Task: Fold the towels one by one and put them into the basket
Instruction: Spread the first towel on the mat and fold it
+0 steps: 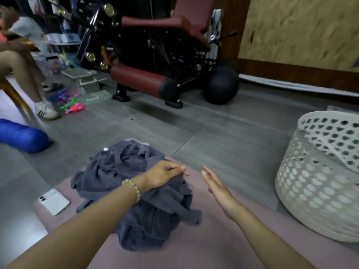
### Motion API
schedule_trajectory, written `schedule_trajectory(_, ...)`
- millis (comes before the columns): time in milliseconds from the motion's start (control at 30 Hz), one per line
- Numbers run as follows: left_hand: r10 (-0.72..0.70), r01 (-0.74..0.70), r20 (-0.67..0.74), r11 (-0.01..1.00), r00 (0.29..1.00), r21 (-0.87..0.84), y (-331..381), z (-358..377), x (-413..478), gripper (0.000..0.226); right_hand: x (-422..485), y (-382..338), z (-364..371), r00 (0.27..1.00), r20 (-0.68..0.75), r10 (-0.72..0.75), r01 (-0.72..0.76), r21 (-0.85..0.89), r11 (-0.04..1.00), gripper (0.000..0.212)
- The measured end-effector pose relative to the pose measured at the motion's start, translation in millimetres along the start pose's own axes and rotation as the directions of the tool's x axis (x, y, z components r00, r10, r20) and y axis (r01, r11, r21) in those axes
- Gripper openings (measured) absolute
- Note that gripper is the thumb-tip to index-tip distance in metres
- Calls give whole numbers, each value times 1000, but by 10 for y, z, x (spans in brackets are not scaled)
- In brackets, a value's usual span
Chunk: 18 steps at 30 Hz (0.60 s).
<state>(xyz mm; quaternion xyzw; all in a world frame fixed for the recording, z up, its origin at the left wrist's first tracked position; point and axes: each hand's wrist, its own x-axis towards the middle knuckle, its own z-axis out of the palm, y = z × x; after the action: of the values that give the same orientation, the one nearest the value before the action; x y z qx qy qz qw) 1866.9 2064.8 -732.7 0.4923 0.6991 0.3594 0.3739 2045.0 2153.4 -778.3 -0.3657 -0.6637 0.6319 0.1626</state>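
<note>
Grey floor carries a pink mat (223, 241) with the towels (136, 193) heaped on it; the basket (310, 191) stands to the right. Left hand (163, 175) pinches a fold atop the heap, fingers curled. Right hand (217, 189) is flat, fingers straight, holding nothing, just beside the heap. Lift one towel only. Locate a second corner with the right hand before spreading it flat.

Grey tiled floor (223, 123) fills the middle. At 12 o'clock stands a black-framed exercise machine (136, 78) with dark red pads, and a black ball (221, 86) sits just beside its base at 1 o'clock. At 2 o'clock a tan textured wall (301, 30) rises above dark wood skirting (291, 74). A blue bolster (21, 134) lies at 9 o'clock.
</note>
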Motion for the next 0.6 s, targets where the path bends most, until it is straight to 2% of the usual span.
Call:
schedule_trajectory(67, 48, -51, 109, 998, 993, 23, 339, 47, -51, 16, -220, -262, -153, 998, 53, -42, 43, -20, 999, 54)
schedule_trajectory(200, 154, -149, 214, 988, 964, -40, 1015, 170, -253, 6, -767, -586, -381, 984, 176, -30, 32, -7, 999, 57)
schedule_trajectory(300, 191, -172, 323, 981, 927, -89, 1540, 322, -464, 6, -1161, -675, -566, 986, 158, -50, 43, 48, 998, 80)
schedule_trajectory(400, 244, -210, 380, 969, 892, -129, 2018, 513, -618, 6, -1650, -870, -826, 987, 147, -60, 52, 57, 997, 51)
schedule_trajectory(467, 272, -233, 373, 961, 887, -146, 2315, 628, -702, 6, -2063, -972, -1089, 992, 122, -31, 32, -8, 999, 34)
schedule_trajectory(600, 314, -263, 307, 945, 898, -197, 2823, 860, -844, 20, -2934, -986, -1803, 990, 66, 128, -112, -203, 973, 31)
